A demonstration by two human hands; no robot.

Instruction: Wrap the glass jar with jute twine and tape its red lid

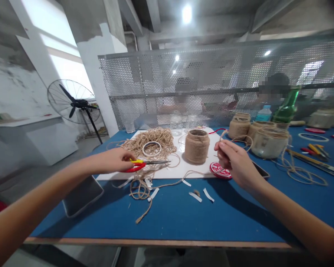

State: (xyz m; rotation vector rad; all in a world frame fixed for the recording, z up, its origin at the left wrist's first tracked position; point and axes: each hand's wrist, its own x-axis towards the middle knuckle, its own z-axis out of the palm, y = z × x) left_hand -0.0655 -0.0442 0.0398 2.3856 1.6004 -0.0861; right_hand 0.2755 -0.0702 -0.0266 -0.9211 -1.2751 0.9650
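Red-handled scissors (136,167), blades aimed rightward along their long axis toward the right hand (237,163), gripped closed in the left hand (111,161) above the white board's (189,171) front edge, left of the counter's (156,226) middle, the right hand pinched narrow on a jute twine strand (233,139), and a twine-wrapped jar (197,146) standing between both hands, farther back.

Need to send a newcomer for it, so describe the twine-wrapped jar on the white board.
On the blue table, look at the white board in its middle. The jar stands upright there, right of a heap of loose twine. Twine covers its whole side, unlike the clear glass jars just behind it, which are bare.
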